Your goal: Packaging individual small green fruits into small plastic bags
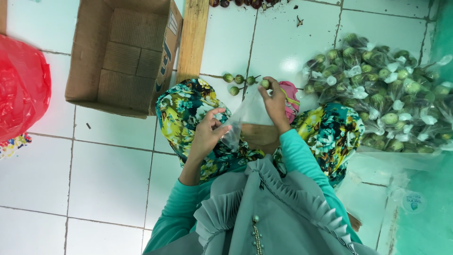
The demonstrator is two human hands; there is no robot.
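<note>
Head view: person sits on white tiled floor (108,179), knees in floral cloth. Left hand (207,134) pinches the lower corner of a clear plastic bag (249,113), fingers closed on the film. Right hand (275,101) holds the bag's top edge and grips one small green round fruit (265,83) at its fingertips, fingers clamped on it. Three more green fruits (238,80) lie loose on the floor just beyond the knees. Open cardboard box (125,52) toward the floor's far left, red plastic bag (21,87) at the left edge, pile of filled clear bags (387,94) at the right.
</note>
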